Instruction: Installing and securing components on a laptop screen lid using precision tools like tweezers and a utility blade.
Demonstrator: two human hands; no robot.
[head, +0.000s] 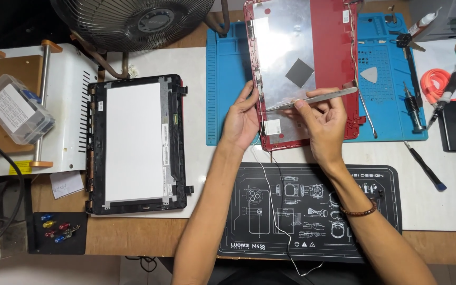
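Now my right hand (324, 122) pinches slim steel tweezers (312, 98) against the glossy red plastic laptop lid (333, 47), whose left edge my left hand (242, 119) steadies with loosely spread fingers.

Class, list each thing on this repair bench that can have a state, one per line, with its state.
Red laptop lid shell: opened up, inner side facing up, on the blue mat.
Screen panel: removed, lying flat in its black bezel.
Tweezers: pinched in the right hand, tips at the shell's left edge.
Left hand: fingers steadying that edge.
Fan: blades not blurred.
Clear plastic box: closed.
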